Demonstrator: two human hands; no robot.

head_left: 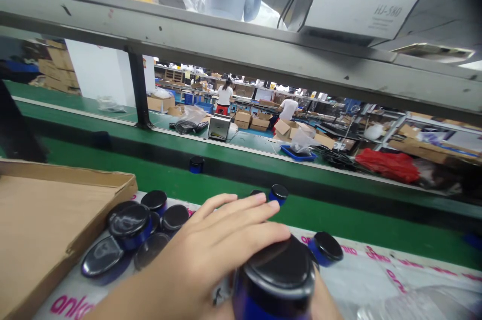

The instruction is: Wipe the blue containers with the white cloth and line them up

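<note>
Close to the camera, at the bottom middle of the head view, is a blue jar with a glossy black lid (278, 270). My left hand (211, 240) reaches across from the left, fingers stretched out and the index finger along the lid's far edge. Its thumb shows only in part, by the jar's left side. To the right of the jar, part of my right hand (326, 297) shows against its side; its fingers are hidden behind the jar. Several more black-lidded blue jars (130, 224) cluster left of my left hand. Another jar (326, 249) lies tilted to the right.
A shallow cardboard box (56, 184) stands at the left on the printed plastic sheet (361, 280). Beyond runs a green conveyor belt (233, 182) with a few jars (278, 192) on it. A metal shelf (226, 34) crosses above. Two people (225, 97) are far behind.
</note>
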